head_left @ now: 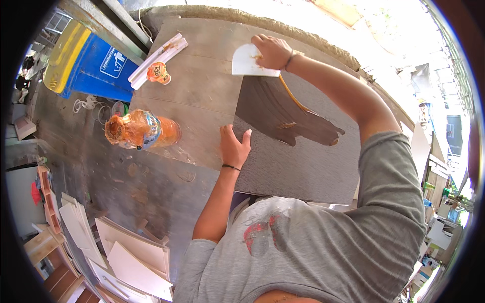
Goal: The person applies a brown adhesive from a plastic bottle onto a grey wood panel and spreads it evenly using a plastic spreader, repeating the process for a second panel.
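My right hand (pixel 275 52) grips a white, round-ended flat spreader (pixel 244 61) at the far edge of a dark grey sheet (pixel 313 166). From its straight edge, a wet brown smear of glue (pixel 268 108) runs toward me, with a thicker yellow streak along its right side. My left hand (pixel 235 147) is at the sheet's left edge, thumb and fingers apart, holding nothing. To its left stands a clear bottle (pixel 151 130) of orange, glue-like liquid, its mouth crusted. Farther off, a small orange-and-white cup (pixel 158 73) is beside a pale strip (pixel 156 60) stained with orange.
The sheet lies on a worn wooden tabletop (pixel 202 65). Beyond its left side is a blue bin (pixel 103 68) with a yellow lid. Cut white boards (pixel 134 252) lean at the lower left. A rough ledge (pixel 242 20) borders the table's far side.
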The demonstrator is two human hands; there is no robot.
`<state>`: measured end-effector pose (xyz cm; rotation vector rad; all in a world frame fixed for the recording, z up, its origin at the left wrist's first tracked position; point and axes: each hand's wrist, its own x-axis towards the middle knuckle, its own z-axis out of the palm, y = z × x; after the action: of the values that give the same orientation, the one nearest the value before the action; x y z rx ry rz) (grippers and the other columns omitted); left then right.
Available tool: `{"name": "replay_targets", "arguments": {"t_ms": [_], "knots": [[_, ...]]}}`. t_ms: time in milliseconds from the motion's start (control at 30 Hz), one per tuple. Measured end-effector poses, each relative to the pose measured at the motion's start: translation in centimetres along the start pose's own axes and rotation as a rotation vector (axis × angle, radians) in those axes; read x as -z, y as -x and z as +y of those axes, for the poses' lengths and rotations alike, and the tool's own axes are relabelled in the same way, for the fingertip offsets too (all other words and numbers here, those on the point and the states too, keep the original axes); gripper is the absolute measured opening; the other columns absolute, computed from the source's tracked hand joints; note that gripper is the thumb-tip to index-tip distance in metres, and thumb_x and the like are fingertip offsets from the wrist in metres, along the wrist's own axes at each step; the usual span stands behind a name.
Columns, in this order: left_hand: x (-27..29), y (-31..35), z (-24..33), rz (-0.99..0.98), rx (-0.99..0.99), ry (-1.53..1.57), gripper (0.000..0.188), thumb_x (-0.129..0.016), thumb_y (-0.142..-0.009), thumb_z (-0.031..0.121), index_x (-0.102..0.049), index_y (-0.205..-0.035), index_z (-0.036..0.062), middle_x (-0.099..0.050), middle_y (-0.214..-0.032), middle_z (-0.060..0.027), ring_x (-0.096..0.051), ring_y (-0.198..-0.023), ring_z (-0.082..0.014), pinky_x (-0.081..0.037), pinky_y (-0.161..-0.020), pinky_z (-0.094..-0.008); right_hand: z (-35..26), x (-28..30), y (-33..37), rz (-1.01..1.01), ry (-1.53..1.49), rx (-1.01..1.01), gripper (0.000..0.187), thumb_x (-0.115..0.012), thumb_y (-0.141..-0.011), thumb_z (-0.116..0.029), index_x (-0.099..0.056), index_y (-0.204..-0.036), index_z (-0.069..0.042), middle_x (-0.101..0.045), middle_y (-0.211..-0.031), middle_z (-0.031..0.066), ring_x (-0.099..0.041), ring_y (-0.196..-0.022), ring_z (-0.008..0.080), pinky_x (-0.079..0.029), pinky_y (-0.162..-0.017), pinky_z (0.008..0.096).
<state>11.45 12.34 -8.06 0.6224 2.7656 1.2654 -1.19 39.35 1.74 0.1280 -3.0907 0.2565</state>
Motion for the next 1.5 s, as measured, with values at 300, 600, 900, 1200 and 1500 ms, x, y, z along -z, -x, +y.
{"name": "replay_targets", "arguments": {"t_ms": [300, 600, 900, 1200, 1500], "knots": [[-0.6, 0.2, -0.7, 0.028, 0.021, 0.046, 0.050, -0.068, -0.080, 0.031, -0.045, -0.104, -0.0071, -0.050, -0.098, -0.0224, -0.051, -0.092, -0.0394, -0.045, -0.079, -0.0446, 4.1, 8.1, -0.9, 0.181, -0.164, -0.144, 0.054, -0.074, -0.066, -0.034, -0.051, -0.103, -0.003, -0.064, -0.093, 0.0196, -0.061, -0.092, 0.0351, -0.048, -0.080, 0.0437], [-0.8, -0.2, -0.6, 0.012, 0.004, 0.003, 0.055, -0.069, -0.079, 0.035, -0.047, -0.106, -0.0076, -0.053, -0.101, -0.0235, -0.052, -0.098, -0.0395, -0.043, -0.084, -0.0443, 4.9, 2.3, 19.2, -0.082, -0.021, -0.520, 0.053, -0.074, -0.071, -0.031, -0.052, -0.108, -0.001, -0.061, -0.102, 0.0181, -0.061, -0.095, 0.0321, -0.050, -0.085, 0.0406], [-0.5, 0.2, -0.7, 0.024, 0.010, -0.056, 0.056, -0.069, -0.079, 0.037, -0.047, -0.106, -0.0065, -0.053, -0.101, -0.0219, -0.053, -0.096, -0.0390, -0.044, -0.082, -0.0448, -4.3, 1.3, 20.8, -0.208, -0.104, -0.275, 0.032, -0.056, -0.078, -0.017, -0.049, -0.105, 0.001, -0.057, -0.098, 0.0178, -0.062, -0.092, 0.0308, -0.052, -0.076, 0.0412], [-0.7, 0.0, -0.8, 0.027, -0.003, -0.036, 0.056, -0.068, -0.079, 0.038, -0.048, -0.106, -0.0065, -0.053, -0.102, -0.0219, -0.053, -0.097, -0.0391, -0.044, -0.082, -0.0455, 6.8, 1.7, 4.9, 0.137, 0.058, -0.459, 0.043, -0.061, -0.074, -0.022, -0.049, -0.110, -0.002, -0.062, -0.101, 0.0186, -0.061, -0.095, 0.0357, -0.049, -0.080, 0.0440], [-0.4, 0.1, -1.1, 0.014, 0.019, -0.011, 0.055, -0.070, -0.079, 0.037, -0.048, -0.106, -0.0058, -0.053, -0.102, -0.0225, -0.053, -0.097, -0.0392, -0.043, -0.083, -0.0453, 0.7, 5.3, 21.9, -0.288, 0.104, -0.387, 0.030, -0.059, -0.080, -0.024, -0.051, -0.100, -0.003, -0.060, -0.093, 0.0177, -0.063, -0.083, 0.0303, -0.052, -0.070, 0.0405]]}}
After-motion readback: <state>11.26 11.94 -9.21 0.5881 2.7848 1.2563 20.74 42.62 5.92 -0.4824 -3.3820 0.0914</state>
